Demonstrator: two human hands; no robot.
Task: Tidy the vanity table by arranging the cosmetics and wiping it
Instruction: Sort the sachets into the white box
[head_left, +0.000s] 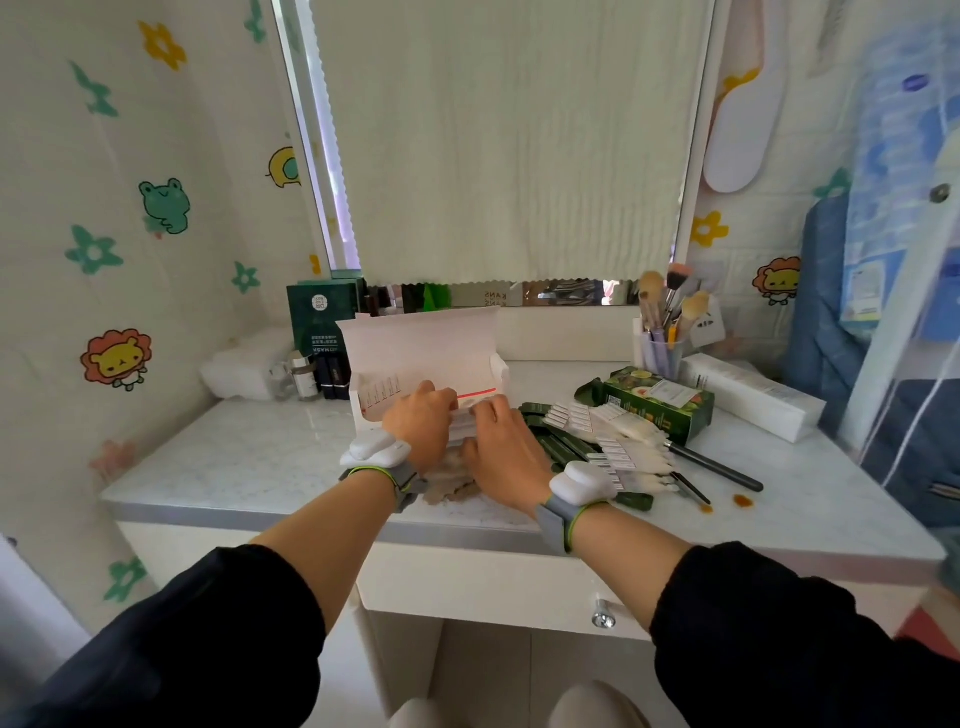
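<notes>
An open white box (415, 358) with its lid flipped up stands in the middle of the marble vanity table (234, 462). My left hand (418, 421) and my right hand (501, 447) meet at the box's front edge and together hold a bundle of white sachets (462, 423), fingers curled round it. To the right, more white sachets (618, 441) lie scattered over dark green packets (556, 447). A beige cloth (452, 488) lies crumpled under my wrists.
A green carton (660, 400) lies on its side at right, beside a long white box (753, 395) and a cup of makeup brushes (662, 332). Loose brushes (717, 467) and brown stains (743, 500) are near the right front. Bottles, lipsticks and a green box (317, 322) stand at back left.
</notes>
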